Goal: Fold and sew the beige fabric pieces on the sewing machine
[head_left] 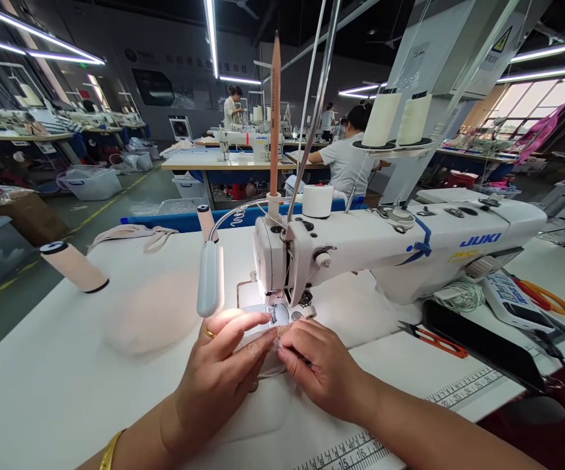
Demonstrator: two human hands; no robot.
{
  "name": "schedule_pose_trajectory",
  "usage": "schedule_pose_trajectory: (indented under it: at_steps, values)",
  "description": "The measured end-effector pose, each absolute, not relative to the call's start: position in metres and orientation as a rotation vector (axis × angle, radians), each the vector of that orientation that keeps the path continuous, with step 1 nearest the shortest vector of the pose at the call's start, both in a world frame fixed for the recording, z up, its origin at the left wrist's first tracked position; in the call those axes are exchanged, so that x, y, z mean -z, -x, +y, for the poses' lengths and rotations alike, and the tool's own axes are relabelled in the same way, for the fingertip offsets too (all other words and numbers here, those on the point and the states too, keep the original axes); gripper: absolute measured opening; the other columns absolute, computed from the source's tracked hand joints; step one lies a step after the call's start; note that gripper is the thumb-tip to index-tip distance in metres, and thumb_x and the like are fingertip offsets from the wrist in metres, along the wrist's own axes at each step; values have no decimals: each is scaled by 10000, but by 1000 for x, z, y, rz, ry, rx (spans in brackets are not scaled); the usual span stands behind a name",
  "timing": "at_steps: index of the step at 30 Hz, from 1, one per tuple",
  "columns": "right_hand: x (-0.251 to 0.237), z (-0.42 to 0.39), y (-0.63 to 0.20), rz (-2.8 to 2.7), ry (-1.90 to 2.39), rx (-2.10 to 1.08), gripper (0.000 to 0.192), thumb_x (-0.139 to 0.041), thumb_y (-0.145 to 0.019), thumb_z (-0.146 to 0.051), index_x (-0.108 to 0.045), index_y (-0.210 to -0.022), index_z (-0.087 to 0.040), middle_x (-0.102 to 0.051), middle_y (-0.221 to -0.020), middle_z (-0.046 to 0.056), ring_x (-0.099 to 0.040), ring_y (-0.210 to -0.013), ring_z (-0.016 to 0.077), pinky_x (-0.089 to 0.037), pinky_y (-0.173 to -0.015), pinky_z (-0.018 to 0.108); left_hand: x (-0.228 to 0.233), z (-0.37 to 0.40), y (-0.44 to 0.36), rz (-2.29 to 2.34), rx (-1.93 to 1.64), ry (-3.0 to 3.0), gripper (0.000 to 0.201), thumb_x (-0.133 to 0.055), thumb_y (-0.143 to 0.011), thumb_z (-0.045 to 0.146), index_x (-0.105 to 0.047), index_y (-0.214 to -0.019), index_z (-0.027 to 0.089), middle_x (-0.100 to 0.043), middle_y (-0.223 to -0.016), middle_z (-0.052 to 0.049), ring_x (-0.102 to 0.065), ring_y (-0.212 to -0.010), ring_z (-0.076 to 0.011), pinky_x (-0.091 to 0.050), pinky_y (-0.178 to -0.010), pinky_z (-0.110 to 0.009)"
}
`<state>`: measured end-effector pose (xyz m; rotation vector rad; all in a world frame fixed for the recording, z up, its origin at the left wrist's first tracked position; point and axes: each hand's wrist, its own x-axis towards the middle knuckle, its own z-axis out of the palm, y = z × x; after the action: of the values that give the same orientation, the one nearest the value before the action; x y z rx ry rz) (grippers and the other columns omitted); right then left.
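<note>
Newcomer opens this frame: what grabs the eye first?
Probably the white JUKI sewing machine across centre and right, with the bare left hand and bare right hand close together on pale sheer fabric in front. Next, the brown wooden pencil standing point-up over the machine's left end, then the peach thread cone near the white table's left edge.

On the table [28, 391], left of the machine [375, 241], a lamp [209, 281] is placed — then a spool [74, 267]; in front, snips [443, 343] are laid.

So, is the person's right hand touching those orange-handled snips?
Apart: the head view shows white tabletop between the right hand and the orange-handled snips.
</note>
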<state>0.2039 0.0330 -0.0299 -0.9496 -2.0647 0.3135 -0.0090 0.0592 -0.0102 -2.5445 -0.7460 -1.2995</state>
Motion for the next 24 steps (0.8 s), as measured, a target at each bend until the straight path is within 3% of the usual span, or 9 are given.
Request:
schedule_pose_trajectory:
  at_steps: [9, 14, 24]
  values:
    - [28, 34, -203, -2045, 951, -317, 221, -464, -1065, -218, -501, -847, -228, -582, -752, -10, -511, -714, 165, -408, -691, 293, 13, 61, 11, -749, 1282, 2573, 270, -629, -959, 29, -730, -1109, 230, -689, -1237, -82, -586, -1096, -244, -501, -966, -394]
    - [30, 34, -202, -2056, 926, -287, 213, -464, -1058, -199, -513, -854, -229, -582, -754, -9, -502, -709, 169, -410, -698, 298, 16, 61, 9, -800, 1237, 2589, 361, -608, -943, 32, -681, -1246, 216, -667, -1306, -108, -585, -1142, -274, -476, -982, -441]
    - [31, 34, -204, -2054, 925, -292, 203, -488, -1052, -186, -526, -855, -218, -569, -774, -10, -483, -732, 162, -405, -707, 297, 13, 61, 8, -799, 1248, 2585, 306, -616, -957, 50, -716, -1175, 239, -696, -1267, -87, -596, -1138, -257, -466, -971, -427]
